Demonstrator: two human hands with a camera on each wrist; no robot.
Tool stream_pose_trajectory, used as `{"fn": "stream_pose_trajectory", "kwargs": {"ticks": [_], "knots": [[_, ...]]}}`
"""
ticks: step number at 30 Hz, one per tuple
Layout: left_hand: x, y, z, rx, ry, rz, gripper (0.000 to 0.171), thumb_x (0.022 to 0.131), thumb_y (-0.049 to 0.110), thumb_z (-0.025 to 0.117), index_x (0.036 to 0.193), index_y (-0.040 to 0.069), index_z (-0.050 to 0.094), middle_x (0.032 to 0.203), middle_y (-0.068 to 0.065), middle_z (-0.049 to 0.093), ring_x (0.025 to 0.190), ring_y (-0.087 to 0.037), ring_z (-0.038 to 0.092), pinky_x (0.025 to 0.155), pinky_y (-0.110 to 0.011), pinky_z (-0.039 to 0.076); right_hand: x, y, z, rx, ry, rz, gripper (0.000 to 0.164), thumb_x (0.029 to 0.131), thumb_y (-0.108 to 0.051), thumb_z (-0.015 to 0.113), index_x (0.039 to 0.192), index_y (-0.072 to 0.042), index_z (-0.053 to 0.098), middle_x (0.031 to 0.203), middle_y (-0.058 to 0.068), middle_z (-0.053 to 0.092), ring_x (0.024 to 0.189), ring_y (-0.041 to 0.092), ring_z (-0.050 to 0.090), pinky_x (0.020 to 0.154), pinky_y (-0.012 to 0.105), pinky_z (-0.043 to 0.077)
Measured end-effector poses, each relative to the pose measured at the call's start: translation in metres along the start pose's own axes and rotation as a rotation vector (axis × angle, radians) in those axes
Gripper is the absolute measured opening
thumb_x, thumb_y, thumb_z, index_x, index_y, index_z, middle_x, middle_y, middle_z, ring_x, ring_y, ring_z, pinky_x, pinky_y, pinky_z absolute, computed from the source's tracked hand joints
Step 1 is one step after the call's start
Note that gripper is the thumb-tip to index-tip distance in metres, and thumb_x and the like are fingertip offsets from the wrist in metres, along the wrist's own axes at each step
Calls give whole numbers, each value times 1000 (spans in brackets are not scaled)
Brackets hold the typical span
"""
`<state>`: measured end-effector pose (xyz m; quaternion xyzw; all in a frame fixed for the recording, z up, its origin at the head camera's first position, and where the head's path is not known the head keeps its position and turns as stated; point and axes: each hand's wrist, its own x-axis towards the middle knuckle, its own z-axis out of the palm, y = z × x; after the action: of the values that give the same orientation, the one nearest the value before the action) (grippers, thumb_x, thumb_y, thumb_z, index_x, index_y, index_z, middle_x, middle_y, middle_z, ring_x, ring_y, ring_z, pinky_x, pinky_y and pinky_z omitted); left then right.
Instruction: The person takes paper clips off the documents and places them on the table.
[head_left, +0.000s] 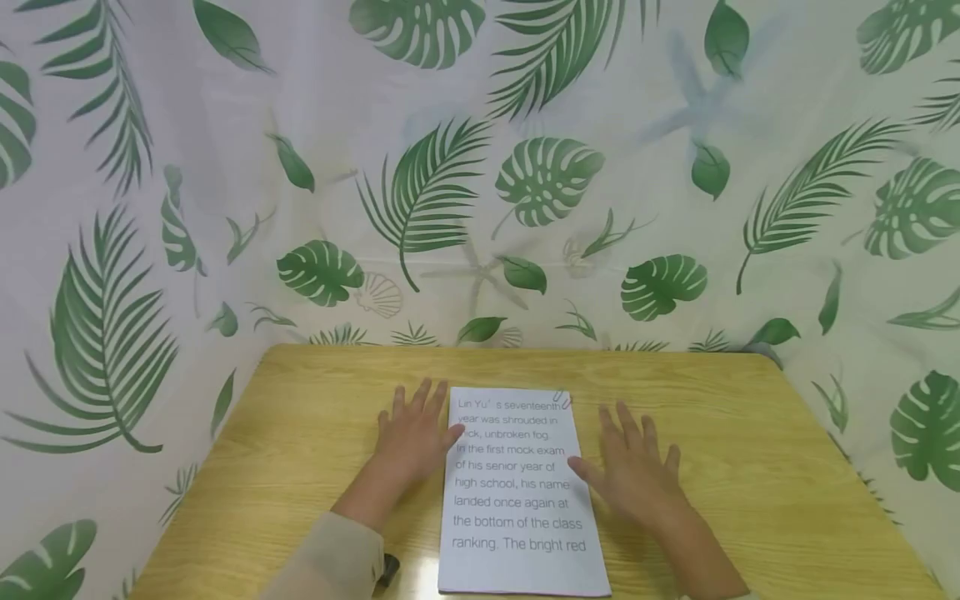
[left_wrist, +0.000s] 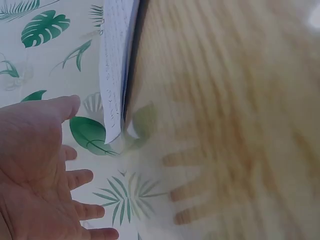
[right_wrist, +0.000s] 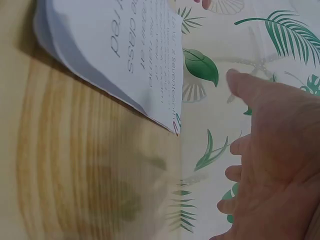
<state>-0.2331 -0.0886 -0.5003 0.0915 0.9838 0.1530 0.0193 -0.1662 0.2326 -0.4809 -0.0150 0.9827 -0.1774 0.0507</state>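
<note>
A stack of white printed sheets (head_left: pixel 517 500) lies on the table with large English text facing up. Two paper clips (head_left: pixel 562 400), one of them reddish, sit at its top right corner; in the right wrist view the clips (right_wrist: pixel 177 124) look red and green. My left hand (head_left: pixel 414 437) hovers by the stack's left edge, fingers spread, thumb over the margin in the head view. On the other side my right hand (head_left: pixel 637 475) is spread as well, its thumb near the right edge. Both wrist views show the hands raised off the table, holding nothing.
The yellow wood-grain table (head_left: pixel 300 433) has its far edge against a leaf-patterned curtain (head_left: pixel 465 208), which also hangs at both sides. A small black object (head_left: pixel 388 570) lies beside the left sleeve (head_left: pixel 333 554), partly hidden by it.
</note>
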Motion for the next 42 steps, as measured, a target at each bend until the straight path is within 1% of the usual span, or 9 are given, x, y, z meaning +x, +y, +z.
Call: {"fn": "stream_pose_trajectory", "kwargs": {"ticks": [6,10,14,19,24,27,31,35,42], "knots": [[19,2,8,-30,-37,-22,86,108,59,57,171,8,29,177,-16,34,161,-51,32,126,-73,30,-2,4,3,2,-11,4,93,106,-58,59,174,-9,18,180,26,10,162,64,3,116,93,5],[30,1,13,-63,-74,-21,83,107,58,58,169,9,34,170,-20,42,153,-48,40,124,-67,32,-3,6,6,11,-17,0,90,107,-54,60,173,-8,20,180,28,11,161,65,4,115,93,5],[42,-5,16,-81,-92,-19,82,106,57,62,168,10,37,166,-22,45,145,-45,44,122,-63,35,-4,6,9,-4,-17,-5,89,107,-53,59,173,-7,20,179,28,14,161,65,8,116,93,8],[56,-8,16,-127,-118,-41,81,103,56,68,165,9,43,160,-22,48,136,-40,46,119,-58,38,-4,7,10,-31,-10,14,90,108,-54,58,170,0,23,177,30,22,160,65,14,117,92,12],[58,-3,13,-175,-130,-39,73,102,47,73,159,7,49,155,-22,51,133,-37,48,117,-56,39,-4,5,8,-23,-29,35,89,108,-54,56,169,4,25,176,29,27,160,64,17,119,90,13],[58,0,14,-227,-121,-35,68,103,38,74,159,8,50,155,-21,54,137,-38,51,120,-58,40,-4,5,7,-18,-30,35,88,109,-53,57,169,4,26,175,29,28,159,64,19,119,89,15],[56,0,14,-350,-98,-25,59,104,21,70,157,5,49,153,-21,59,143,-41,56,124,-57,43,-2,2,7,-12,-23,33,86,109,-52,56,168,4,27,175,29,29,159,63,23,119,88,18],[56,0,14,-480,-98,-7,51,105,10,62,154,4,48,150,-21,62,139,-37,63,122,-52,48,2,1,9,3,-11,28,84,110,-49,55,168,5,27,174,30,29,158,60,27,119,86,24],[56,-6,17,-568,-126,-15,59,106,5,60,161,19,44,151,-18,62,141,-38,63,121,-54,48,11,2,15,63,-16,29,79,111,-44,55,167,6,29,173,31,31,156,60,32,118,82,32]]}}
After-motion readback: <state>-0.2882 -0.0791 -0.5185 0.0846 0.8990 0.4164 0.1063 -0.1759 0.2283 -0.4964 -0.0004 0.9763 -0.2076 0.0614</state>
